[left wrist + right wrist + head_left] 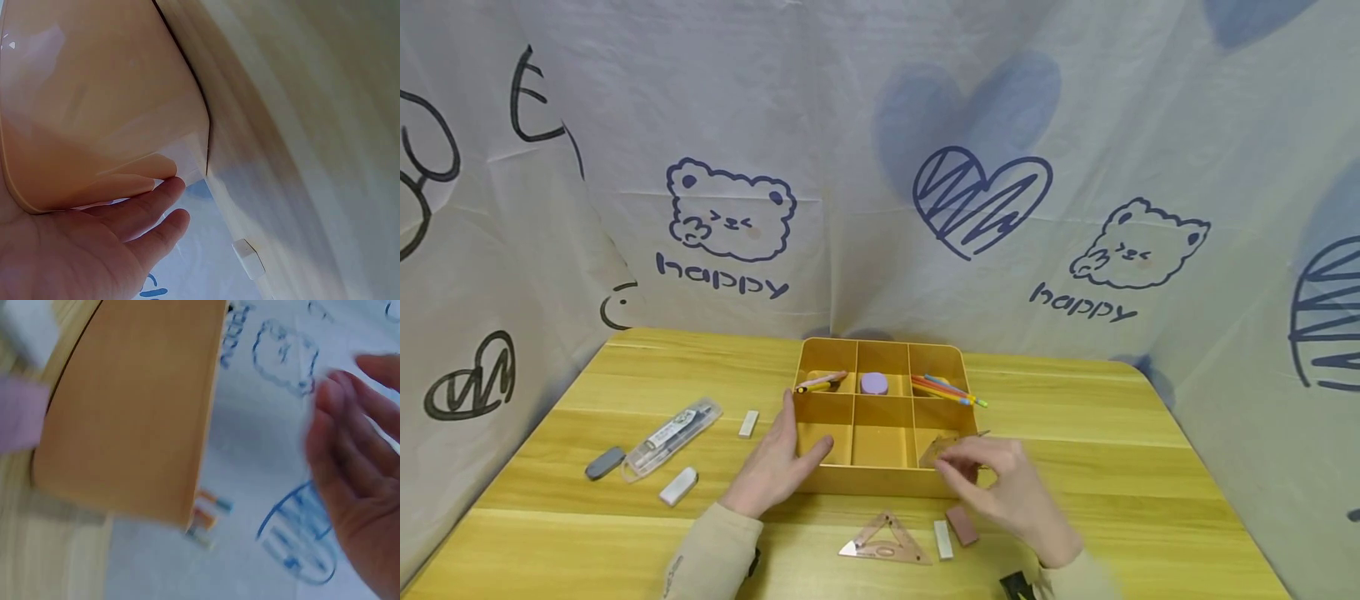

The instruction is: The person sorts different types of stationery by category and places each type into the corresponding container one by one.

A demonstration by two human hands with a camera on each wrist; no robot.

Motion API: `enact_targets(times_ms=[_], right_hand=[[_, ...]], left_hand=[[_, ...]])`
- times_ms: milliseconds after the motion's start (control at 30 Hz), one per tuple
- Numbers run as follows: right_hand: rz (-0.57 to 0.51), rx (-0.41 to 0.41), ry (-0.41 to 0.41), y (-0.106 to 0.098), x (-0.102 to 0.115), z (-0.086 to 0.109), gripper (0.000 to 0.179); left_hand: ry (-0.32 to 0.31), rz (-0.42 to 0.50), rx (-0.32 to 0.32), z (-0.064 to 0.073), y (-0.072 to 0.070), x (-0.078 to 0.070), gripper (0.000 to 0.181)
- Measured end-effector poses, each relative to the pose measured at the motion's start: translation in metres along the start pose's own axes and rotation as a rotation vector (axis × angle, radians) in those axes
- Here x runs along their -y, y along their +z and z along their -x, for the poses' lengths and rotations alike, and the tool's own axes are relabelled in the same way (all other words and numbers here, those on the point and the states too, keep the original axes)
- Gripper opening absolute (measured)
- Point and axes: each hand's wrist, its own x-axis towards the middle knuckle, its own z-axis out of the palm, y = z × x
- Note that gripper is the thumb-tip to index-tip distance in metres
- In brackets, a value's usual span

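Note:
A yellow-orange organizer box (pixel 883 481) with several compartments stands on the table. My left hand (pixel 778 471) rests at its left side, straight fingers along the outer wall and thumb spread over the front-left compartment. In the left wrist view, fingertips (pixel 172 187) touch the glossy wall. My right hand (pixel 1000 479) is over the front-right corner, fingers and thumb close together; nothing shows between them in the blurred right wrist view. Beside those fingers, a translucent brownish flat piece (pixel 934 450) lies in the front-right compartment, partly hidden.
Back compartments hold pencils (pixel 943 390), a purple round item (pixel 874 383) and pens (pixel 822 382). In front lie a set square (pixel 886 540), a white eraser (pixel 943 540) and a pink eraser (pixel 962 525). Leftward are a clear case (pixel 672 437), white blocks (pixel 679 486) and a grey item (pixel 605 463).

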Motion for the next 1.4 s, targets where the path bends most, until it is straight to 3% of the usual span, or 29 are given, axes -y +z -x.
enact_targets(times_ms=[67, 267, 467, 567, 867, 1100, 1400], right_hand=[[0.025, 0.122, 0.013, 0.005, 0.01, -0.002, 0.011], [0.15, 0.502, 0.201, 0.02, 0.035, -0.005, 0.017], [0.118, 0.681, 0.245, 0.041, 0.038, -0.002, 0.013], [0.145, 0.712, 0.233, 0.051, 0.038, 0.001, 0.023], [0.357, 0.763, 0.35, 0.07, 0.043, 0.008, 0.024], [0.379, 0.744, 0.246, 0.08, 0.038, 0.012, 0.015], [0.475, 0.723, 0.219, 0.084, 0.038, 0.012, 0.005]], left_hand=[[0.001, 0.001, 0.0, 0.0, 0.0, 0.0, 0.1], [0.0, 0.003, 0.0, 0.0, 0.0, 0.001, 0.1], [-0.001, 0.006, 0.002, 0.0, 0.0, 0.001, 0.101], [-0.002, 0.004, 0.005, 0.0, 0.0, 0.001, 0.101], [-0.004, -0.001, 0.003, 0.0, 0.0, 0.001, 0.101], [-0.004, 0.0, 0.001, 0.0, 0.0, -0.001, 0.1], [-0.008, 0.006, 0.006, 0.001, 0.0, -0.001, 0.101]])
